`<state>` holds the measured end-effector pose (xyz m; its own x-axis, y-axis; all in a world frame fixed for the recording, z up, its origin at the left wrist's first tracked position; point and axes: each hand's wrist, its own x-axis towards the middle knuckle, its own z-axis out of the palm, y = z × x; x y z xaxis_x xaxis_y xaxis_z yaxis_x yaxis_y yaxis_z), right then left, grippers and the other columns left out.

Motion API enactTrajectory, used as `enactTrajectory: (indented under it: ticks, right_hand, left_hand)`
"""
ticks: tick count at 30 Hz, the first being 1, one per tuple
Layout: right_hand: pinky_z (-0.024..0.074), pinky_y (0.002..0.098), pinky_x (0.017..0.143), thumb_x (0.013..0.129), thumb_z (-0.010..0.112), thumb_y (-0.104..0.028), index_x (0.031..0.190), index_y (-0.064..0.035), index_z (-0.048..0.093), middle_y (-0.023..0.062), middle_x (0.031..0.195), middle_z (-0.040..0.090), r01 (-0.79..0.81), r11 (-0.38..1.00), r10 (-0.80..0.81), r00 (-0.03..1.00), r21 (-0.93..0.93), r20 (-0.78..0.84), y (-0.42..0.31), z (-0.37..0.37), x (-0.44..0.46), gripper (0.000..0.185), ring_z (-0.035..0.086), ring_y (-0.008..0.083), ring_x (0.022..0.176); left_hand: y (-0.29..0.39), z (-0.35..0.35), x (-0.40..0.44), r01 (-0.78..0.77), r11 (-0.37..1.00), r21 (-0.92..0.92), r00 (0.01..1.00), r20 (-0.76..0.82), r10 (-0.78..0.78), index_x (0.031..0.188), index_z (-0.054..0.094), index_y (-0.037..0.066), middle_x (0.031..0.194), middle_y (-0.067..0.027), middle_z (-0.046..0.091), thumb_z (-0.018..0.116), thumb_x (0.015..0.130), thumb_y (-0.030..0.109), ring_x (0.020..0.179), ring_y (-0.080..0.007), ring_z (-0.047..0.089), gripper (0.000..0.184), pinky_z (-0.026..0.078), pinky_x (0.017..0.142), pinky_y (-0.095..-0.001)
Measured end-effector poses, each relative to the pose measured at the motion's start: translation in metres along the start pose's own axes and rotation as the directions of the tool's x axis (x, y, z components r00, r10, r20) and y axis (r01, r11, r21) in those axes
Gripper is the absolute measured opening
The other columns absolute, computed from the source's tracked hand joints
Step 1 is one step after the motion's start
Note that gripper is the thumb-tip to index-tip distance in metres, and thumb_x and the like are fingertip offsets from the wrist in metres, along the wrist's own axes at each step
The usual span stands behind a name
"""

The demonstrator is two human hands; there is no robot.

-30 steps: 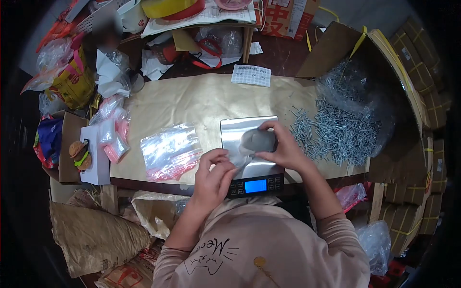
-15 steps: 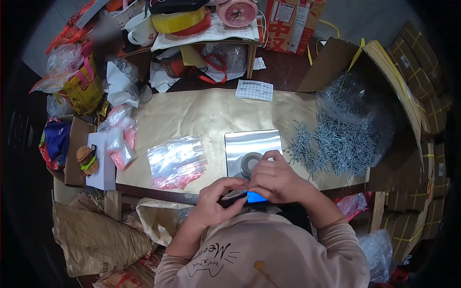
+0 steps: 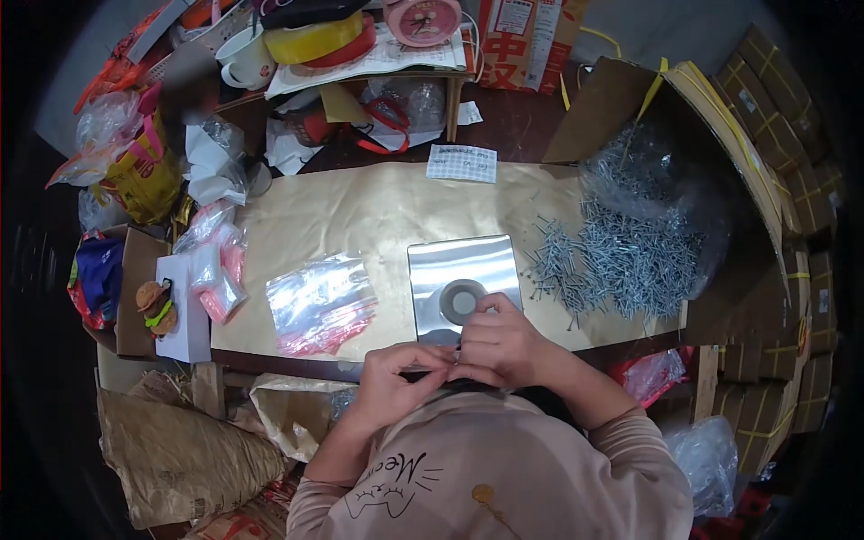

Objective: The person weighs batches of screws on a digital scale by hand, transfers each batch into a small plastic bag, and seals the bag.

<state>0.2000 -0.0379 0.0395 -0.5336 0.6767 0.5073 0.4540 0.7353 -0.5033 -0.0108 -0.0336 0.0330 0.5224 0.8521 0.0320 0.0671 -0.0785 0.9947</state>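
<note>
My left hand [image 3: 398, 385] and my right hand [image 3: 506, 346] meet at the near edge of a scale with a shiny steel plate [image 3: 427, 261]. The fingers of both are closed in a pinch, almost touching each other. Whatever lies between the fingertips is too small and too covered to make out. A round grey dish [image 3: 447, 304] sits on the steel plate, just beyond my right hand's knuckles. The near side of the scale is hidden under my hands.
To the right, many screws [image 3: 634, 261] spill from a clear bag in an open carton [image 3: 594, 108]. Clear zip bags with red edges [image 3: 322, 304] lie left of the scale. A white box [image 3: 187, 306] holds a toy burger [image 3: 155, 306]. A label sheet [image 3: 462, 164] lies at the back.
My hands have drawn closer together and my left fingers have closed up. The scale's blue display, visible before, is now covered. The whole view has shifted slightly.
</note>
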Motion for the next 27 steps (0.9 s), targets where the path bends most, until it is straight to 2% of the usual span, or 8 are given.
enactTrajectory:
  ticks: [2, 9, 11, 14, 17, 20, 23, 27]
  right_hand:
    - [0.0391, 0.0362, 0.079, 0.075, 0.075, -0.026, 0.068, -0.0104, 0.055, 0.0014, 0.066, 0.049, -0.048, 0.999, 0.048, 0.999, 0.022, 0.005, 0.0, -0.01, -0.005, 0.026, 0.052, 0.0192, 0.067]
    - [0.0405, 0.0367, 0.083, 0.074, 0.076, -0.023, 0.086, -0.009, 0.063, 0.0038, 0.082, 0.059, -0.201, 0.958, 0.174, 0.975, 0.206, 0.141, 0.017, -0.019, -0.017, 0.023, 0.058, 0.0217, 0.083]
    - [0.0393, 0.0382, 0.091, 0.068, 0.08, -0.023, 0.102, -0.0091, 0.062, 0.0084, 0.101, 0.06, -0.449, 0.885, 0.436, 0.892, 0.124, 0.123, 0.045, -0.023, -0.034, 0.041, 0.056, 0.0265, 0.099]
    - [0.0331, 0.0421, 0.104, 0.062, 0.083, -0.024, 0.127, -0.0121, 0.052, 0.0147, 0.136, 0.045, -0.622, 0.706, 0.67, 0.742, -0.338, 0.033, 0.08, -0.047, -0.059, 0.072, 0.043, 0.0356, 0.125]
    - [0.0308, 0.0423, 0.106, 0.06, 0.084, -0.026, 0.129, -0.016, 0.052, 0.0156, 0.144, 0.037, -0.699, 0.496, 0.815, 0.579, -0.516, 0.0, 0.098, -0.047, -0.076, 0.077, 0.034, 0.0383, 0.132]
    - [0.035, 0.0473, 0.101, 0.061, 0.083, -0.025, 0.126, -0.0154, 0.055, 0.013, 0.135, 0.046, -0.618, 0.562, 0.738, 0.675, -0.55, -0.004, 0.106, -0.04, -0.087, 0.072, 0.038, 0.0377, 0.127]
    - [0.0392, 0.0447, 0.096, 0.065, 0.079, -0.017, 0.113, -0.0113, 0.063, 0.0129, 0.123, 0.054, -0.663, 0.641, 0.711, 0.703, -0.387, -0.028, 0.116, -0.038, -0.096, 0.051, 0.047, 0.0351, 0.117]
    - [0.0481, 0.0364, 0.08, 0.068, 0.073, -0.005, 0.094, -0.0039, 0.068, 0.0148, 0.093, 0.064, -0.639, 0.746, 0.622, 0.769, -0.186, -0.147, 0.129, -0.047, -0.104, 0.026, 0.061, 0.0325, 0.09]
  left_hand:
    - [-0.007, -0.005, -0.004, 0.032, 0.977, -0.212, 0.999, -0.03, -0.039, 0.079, 0.063, -0.003, 0.097, -0.0174, 0.069, 0.07, 0.074, -0.009, 0.093, -0.0224, 0.067, 0.01, 0.053, 0.082, -0.0306]
    - [-0.008, -0.025, -0.011, 0.095, 0.951, -0.293, 0.995, 0.017, -0.095, 0.069, 0.057, -0.001, 0.088, -0.0184, 0.068, 0.071, 0.074, -0.01, 0.094, -0.0266, 0.067, 0.017, 0.053, 0.084, -0.0365]
    - [-0.003, -0.036, -0.019, 0.135, 0.938, -0.318, 0.99, 0.016, -0.137, 0.068, 0.058, 0.0, 0.085, -0.0159, 0.069, 0.073, 0.073, -0.007, 0.089, -0.023, 0.068, 0.018, 0.054, 0.078, -0.0329]
    - [-0.001, -0.076, -0.037, 0.215, 0.968, 0.127, 0.973, 0.052, -0.223, 0.068, 0.059, 0.0, 0.08, -0.0108, 0.069, 0.076, 0.071, -0.006, 0.078, -0.0173, 0.068, 0.018, 0.053, 0.067, -0.0288]
    - [0.005, -0.1, -0.056, 0.524, 0.777, 0.35, 0.832, -0.015, -0.554, 0.069, 0.061, 0.0, 0.073, -0.009, 0.068, 0.076, 0.072, -0.002, 0.066, -0.0147, 0.065, 0.016, 0.049, 0.059, -0.0283]
    - [-0.001, -0.105, -0.06, 0.549, 0.588, 0.594, 0.778, -0.107, -0.619, 0.072, 0.062, -0.001, 0.07, -0.0114, 0.065, 0.075, 0.075, 0.004, 0.06, -0.0169, 0.061, 0.014, 0.048, 0.057, -0.0299]
    - [-0.023, -0.095, -0.058, 0.503, 0.674, 0.541, 0.859, -0.222, -0.462, 0.081, 0.065, -0.002, 0.074, -0.0145, 0.066, 0.074, 0.075, 0.008, 0.064, -0.0206, 0.065, 0.015, 0.049, 0.061, -0.0304]
    - [-0.056, -0.066, -0.029, 0.219, 0.724, 0.654, 0.947, -0.321, 0.004, 0.095, 0.067, -0.001, 0.094, -0.0201, 0.067, 0.069, 0.078, 0.007, 0.09, -0.0313, 0.066, 0.019, 0.051, 0.078, -0.0358]
